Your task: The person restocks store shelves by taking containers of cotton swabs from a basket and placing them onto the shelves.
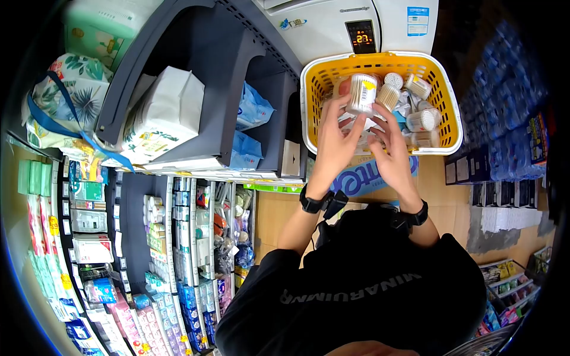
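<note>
A clear round tub of cotton swabs (361,94) with a white and yellow label is raised over a yellow basket with a white rim (454,121). My left hand (337,135) grips the tub from its lower left, thumb below and fingers along the side. My right hand (390,145) is beside it with fingers apart and curved, its fingertips close to the tub's lower right edge; whether they touch is unclear. Inside the basket lie several more swab tubs, among them one upright tub (389,95) and one on its side (423,120), mixed with crinkled clear packaging.
A white appliance (404,35) with a lit display stands behind the basket. To the left, a dark shelf unit (228,89) holds tissue packs (166,113). Lower shelves carry packaged goods (157,237). Wrapped bottle packs (504,113) are stacked on the right. A printed box (380,178) sits below the basket.
</note>
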The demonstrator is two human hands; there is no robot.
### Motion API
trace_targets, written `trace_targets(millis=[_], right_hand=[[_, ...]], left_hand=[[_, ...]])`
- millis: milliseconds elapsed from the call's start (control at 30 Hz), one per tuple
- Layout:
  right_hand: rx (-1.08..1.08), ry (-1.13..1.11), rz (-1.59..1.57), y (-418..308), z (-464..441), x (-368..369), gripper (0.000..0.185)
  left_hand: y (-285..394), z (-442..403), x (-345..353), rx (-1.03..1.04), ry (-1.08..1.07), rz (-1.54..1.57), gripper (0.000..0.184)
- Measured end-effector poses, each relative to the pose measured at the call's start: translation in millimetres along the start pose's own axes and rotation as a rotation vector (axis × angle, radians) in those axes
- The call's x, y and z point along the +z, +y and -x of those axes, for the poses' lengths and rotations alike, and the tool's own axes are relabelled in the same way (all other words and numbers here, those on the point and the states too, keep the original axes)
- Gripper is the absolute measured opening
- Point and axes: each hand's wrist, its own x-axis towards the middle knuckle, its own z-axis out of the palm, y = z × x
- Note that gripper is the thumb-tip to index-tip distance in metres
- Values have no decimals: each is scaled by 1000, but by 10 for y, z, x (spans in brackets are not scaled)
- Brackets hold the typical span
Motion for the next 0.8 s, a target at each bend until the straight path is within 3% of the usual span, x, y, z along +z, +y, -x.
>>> trace_targets(millis=[300,367,400,500,533,667,800], right_hand=[[-258,-30,-17,-466,483,239,56],[-264,-68,-43,-555,573,337,59],[-300,-81,-85,-579,614,396,60],[-331,-119,-127,-629,746,556,64],[-351,-153,-146,-662,780,617,64],[-368,-260,-166,-774,929,928,63],[-377,-374,-214,-876,1056,1358,61]], left_hand=[[424,805,-358,148,174,86,21],[502,974,-440,138,218,187,30],[496,1059,-494,162,242,188,46],[619,1346,-689,206,271,219,60],[628,1436,-766,200,267,237,74],[721,1834,-1064,161,333,254,81],[706,2285,-1415,159,470,160,75]])
